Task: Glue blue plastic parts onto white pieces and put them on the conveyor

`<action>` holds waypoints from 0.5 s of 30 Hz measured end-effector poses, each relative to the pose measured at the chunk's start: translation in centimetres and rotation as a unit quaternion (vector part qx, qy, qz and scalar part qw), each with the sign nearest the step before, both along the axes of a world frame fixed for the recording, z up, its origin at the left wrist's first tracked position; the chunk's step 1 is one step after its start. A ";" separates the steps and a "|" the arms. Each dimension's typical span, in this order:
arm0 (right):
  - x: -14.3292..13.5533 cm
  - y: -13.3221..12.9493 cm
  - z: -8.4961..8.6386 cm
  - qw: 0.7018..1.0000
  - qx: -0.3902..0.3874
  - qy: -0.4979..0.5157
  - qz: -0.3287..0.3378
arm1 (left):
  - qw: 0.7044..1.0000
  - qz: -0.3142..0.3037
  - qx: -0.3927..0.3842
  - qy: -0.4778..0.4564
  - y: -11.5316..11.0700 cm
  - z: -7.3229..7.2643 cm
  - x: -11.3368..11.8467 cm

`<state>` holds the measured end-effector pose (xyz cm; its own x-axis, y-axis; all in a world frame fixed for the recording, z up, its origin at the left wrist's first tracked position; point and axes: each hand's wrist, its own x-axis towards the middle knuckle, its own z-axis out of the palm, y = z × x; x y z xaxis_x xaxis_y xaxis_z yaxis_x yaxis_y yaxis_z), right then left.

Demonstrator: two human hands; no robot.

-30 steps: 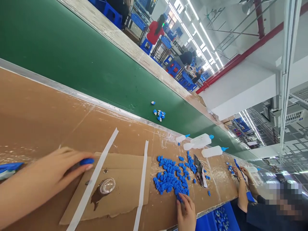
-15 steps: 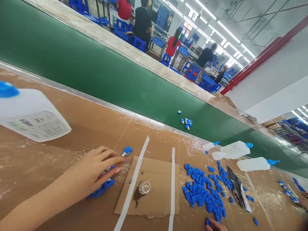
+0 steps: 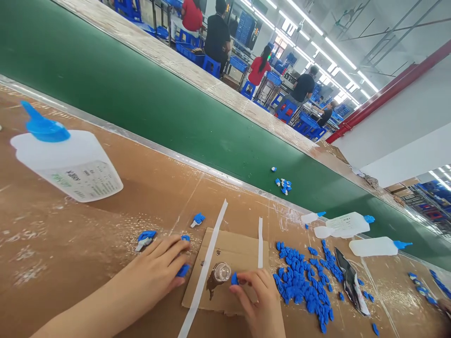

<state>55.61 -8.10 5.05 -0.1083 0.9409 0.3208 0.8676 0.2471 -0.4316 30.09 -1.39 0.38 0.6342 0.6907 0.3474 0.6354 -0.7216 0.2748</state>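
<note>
My right hand (image 3: 262, 300) pinches a small blue plastic piece (image 3: 235, 279) between thumb and fingertips, over the cardboard square (image 3: 243, 246). Just left of that piece, a small round clear cup (image 3: 222, 272) sits on the cardboard, with a dark wet-looking patch beside it. My left hand (image 3: 158, 265) is closed at the cardboard's left side, with another blue piece (image 3: 183, 271) between its thumb and index finger. Its palm hides whatever lies beneath. Near it are a blue-and-white piece (image 3: 145, 239) and a second blue-and-white piece (image 3: 198, 219).
A large white bottle (image 3: 81, 164) with a blue spout stands left. Many loose blue pieces (image 3: 299, 281) lie right of the cardboard, beside a black-and-silver packet (image 3: 350, 281) and white bottles (image 3: 373, 246). Beyond runs a green belt (image 3: 197, 126) carrying several blue-and-white pieces. People sit farther back.
My right hand has come from the blue pile to the cardboard, bringing a blue piece beside the cup. My left hand has moved slightly right and down, its fingers closing. The view has shifted a little.
</note>
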 end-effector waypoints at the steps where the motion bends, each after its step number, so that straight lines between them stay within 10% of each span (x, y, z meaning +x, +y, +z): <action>1: -0.8 0.6 0.1 1.000 -0.004 -0.009 0.004 | 0.999 -0.010 -0.029 -0.043 -0.4 0.4 0.0; 9: -1.6 1.4 0.8 0.999 -0.044 0.002 -0.012 | 0.873 -0.010 -0.386 -0.297 -3.6 1.3 2.1; 12: -1.4 0.6 0.4 0.971 -0.101 0.190 -0.108 | 0.751 0.014 -0.521 -0.405 -4.5 1.0 3.9; 15: -1.7 -0.8 -0.6 0.877 -0.124 0.415 -0.207 | 0.563 0.038 -0.638 -0.524 -5.1 1.2 6.0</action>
<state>53.90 -8.91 4.48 0.4333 0.8964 -0.0933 0.2220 -0.2065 -0.9529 36.11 -6.54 1.56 0.4944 0.8136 -0.3060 -0.3434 0.5062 0.7911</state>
